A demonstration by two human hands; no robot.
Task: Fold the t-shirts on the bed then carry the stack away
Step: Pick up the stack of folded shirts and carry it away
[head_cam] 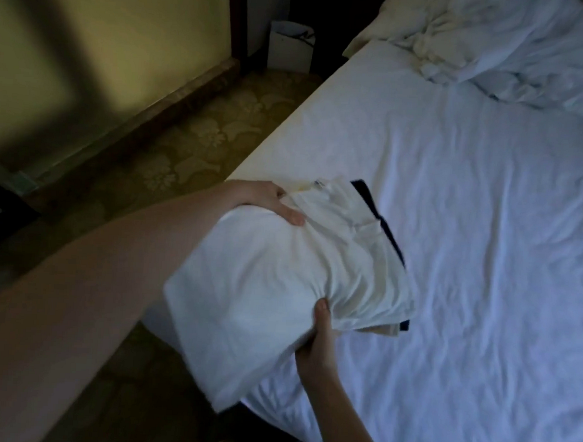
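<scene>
At the far left a yellowish wall (100, 41) is seen, with a patterned carpet (200, 138) below it. Further along, a white paper bag (291, 45) is stood upright on the floor beside the wall. Its handles are visible at the top, but what lies inside it cannot be made out.

The left hand (267, 199) is clamped on the far-left edge of a stack of folded t-shirts (266, 280). Its thumb is laid over the top, and its fingers are hidden by the fabric. The stack is held over the left edge of the bed (468, 230), with its long axis running diagonally from near-left to far-right. The near end is projected past the mattress edge above the floor. Whether the far end is lifted clear of the sheet cannot be told. A white shirt is placed uppermost; a dark navy layer (389, 232) and a cream layer (387, 330) are exposed along the right side.

The right hand (317, 344) is closed on the stack's near-right edge, thumb pressed on top and fingers tucked underneath. At the upper right, crumpled white bedding (501, 52) is heaped on the bed.
</scene>
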